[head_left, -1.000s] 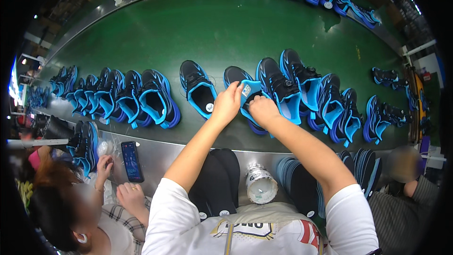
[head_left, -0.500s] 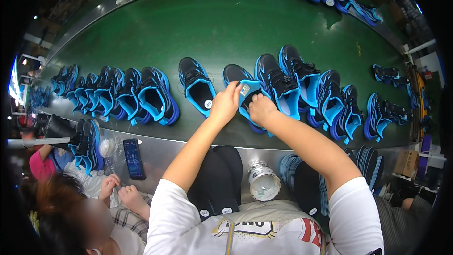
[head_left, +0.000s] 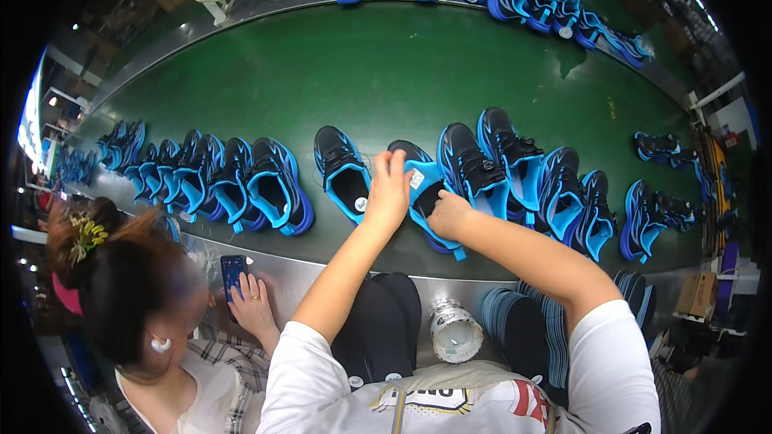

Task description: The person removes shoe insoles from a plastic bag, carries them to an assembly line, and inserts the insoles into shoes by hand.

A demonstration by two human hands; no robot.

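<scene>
A black and blue sneaker (head_left: 428,177) lies on the green work surface before me, its light-blue lined tongue raised and a pale label showing on it. My left hand (head_left: 389,193) is closed on the front of its opening, at the tongue. Bent fingers of my right hand (head_left: 450,215) grip the right side of the opening; the fingertips are partly hidden inside. Just left stands a matching sneaker (head_left: 334,151) with a round white sticker inside. Another sneaker (head_left: 465,153) sits close on the right.
More sneakers (head_left: 272,185) line both sides and the far ledge (head_left: 386,6). Along the near metal edge are black insoles (head_left: 378,317), a silver-wrapped cylinder (head_left: 456,336) and blue-striped insoles (head_left: 515,329). At left, a co-worker's hand (head_left: 256,305) touches a phone (head_left: 233,273).
The view has tilted, so things appear lower. My hands stay at the same sneaker, the right one shifted slightly at its opening. The co-worker has leaned in and put a hand on the phone.
</scene>
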